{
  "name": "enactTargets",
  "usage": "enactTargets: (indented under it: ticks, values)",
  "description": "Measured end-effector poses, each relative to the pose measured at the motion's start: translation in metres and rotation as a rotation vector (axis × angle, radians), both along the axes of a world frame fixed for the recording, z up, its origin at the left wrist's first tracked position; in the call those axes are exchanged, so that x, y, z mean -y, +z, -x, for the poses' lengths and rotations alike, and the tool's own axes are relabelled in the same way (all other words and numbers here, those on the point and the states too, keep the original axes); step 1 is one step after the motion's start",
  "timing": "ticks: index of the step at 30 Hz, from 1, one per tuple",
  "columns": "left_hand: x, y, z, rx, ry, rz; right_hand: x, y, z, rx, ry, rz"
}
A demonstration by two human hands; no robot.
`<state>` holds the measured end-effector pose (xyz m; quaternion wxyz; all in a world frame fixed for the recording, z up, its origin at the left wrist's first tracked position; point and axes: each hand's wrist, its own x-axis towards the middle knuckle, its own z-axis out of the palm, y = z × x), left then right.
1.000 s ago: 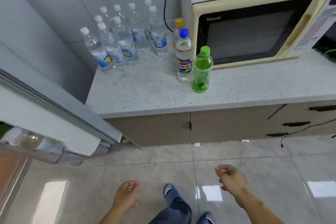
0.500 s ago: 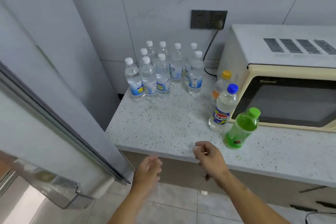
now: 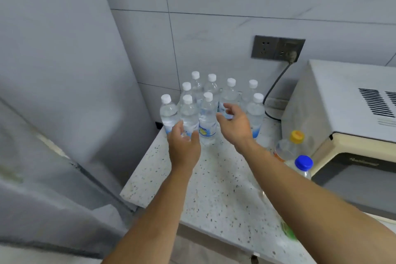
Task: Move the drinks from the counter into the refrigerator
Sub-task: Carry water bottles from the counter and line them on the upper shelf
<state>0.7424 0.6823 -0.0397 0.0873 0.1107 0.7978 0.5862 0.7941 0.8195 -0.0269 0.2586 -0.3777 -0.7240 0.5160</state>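
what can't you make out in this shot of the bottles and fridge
Head view only:
- Green bottle: nearly all hidden behind the right forearm.
- Blue-capped bottle: label covered by the same arm.
- Left hand grip: fingers hidden behind its back, contact with the water bottles unclear.
- Refrigerator: motion-blurred, interior unseen.

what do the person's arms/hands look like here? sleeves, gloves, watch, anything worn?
Both forearms are bare as far as the head view shows: no sleeve edge in frame, no gloves. The left hand and right hand carry no ring, and neither wrist shows a watch, band or strap. No markings, tape or sensors visible. The upper arms are out of frame, so short sleeves cannot be ruled out.
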Motion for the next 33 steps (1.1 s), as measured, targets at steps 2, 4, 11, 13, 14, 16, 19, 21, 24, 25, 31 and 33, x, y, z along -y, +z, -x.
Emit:
enactTargets:
  ticks: [2, 4, 11, 13, 14, 16, 19, 21, 24, 25, 31, 33]
  values:
    - [-0.021, 0.01, 0.02, -0.09, -0.002, 0.096, -0.017, 0.008, 0.025, 0.031, 0.052, -0.065]
    - [-0.037, 0.015, 0.037, -0.213, 0.0, 0.181, -0.031, 0.013, 0.046, 0.061, 0.104, -0.112]
    - [-0.058, 0.011, 0.076, -0.462, -0.196, 0.574, -0.046, 0.002, 0.071, 0.255, 0.31, -0.219]
    - [-0.056, 0.012, 0.08, -0.463, -0.227, 0.612, -0.047, 0.0, 0.069, 0.247, 0.292, -0.242]
    - [-0.055, 0.011, 0.08, -0.463, -0.225, 0.595, -0.047, -0.002, 0.067, 0.237, 0.285, -0.241]
    - [-0.051, 0.011, 0.074, -0.466, -0.212, 0.534, -0.045, -0.003, 0.061, 0.216, 0.276, -0.233]
    - [-0.043, 0.009, 0.058, -0.457, -0.199, 0.431, -0.036, -0.005, 0.049, 0.184, 0.262, -0.211]
    - [-0.037, 0.008, 0.048, -0.458, -0.198, 0.367, -0.03, -0.007, 0.041, 0.162, 0.247, -0.202]
    - [-0.02, 0.007, 0.033, -0.456, -0.15, 0.303, -0.017, -0.012, 0.021, 0.094, 0.195, -0.185]
    - [-0.014, 0.006, 0.028, -0.447, -0.121, 0.277, -0.012, -0.014, 0.014, 0.069, 0.172, -0.178]
    - [0.022, -0.004, -0.003, -0.386, -0.124, 0.176, 0.018, -0.023, -0.032, -0.039, 0.12, -0.115]
    - [0.03, -0.012, -0.014, -0.346, -0.158, 0.109, 0.029, -0.029, -0.049, -0.069, 0.1, -0.143]
